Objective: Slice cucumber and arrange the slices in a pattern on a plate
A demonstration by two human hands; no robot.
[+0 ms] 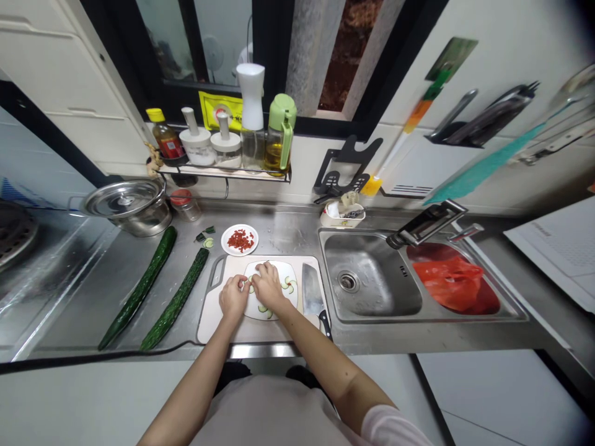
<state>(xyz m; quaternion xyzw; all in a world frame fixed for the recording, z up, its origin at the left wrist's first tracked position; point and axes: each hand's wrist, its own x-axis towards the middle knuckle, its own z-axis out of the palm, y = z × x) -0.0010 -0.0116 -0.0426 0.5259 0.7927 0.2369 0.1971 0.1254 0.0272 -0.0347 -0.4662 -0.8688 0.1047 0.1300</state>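
Several mid-frame slices seem slippery, fragile; pinch edges. I can't tell if left hand or right hand grips.

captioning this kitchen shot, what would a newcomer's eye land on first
Probably the bright red bag in the right half of the sink. Next, the two long green cucumbers on the counter, left of the cutting board, and the white plate with pale green slices on that board.
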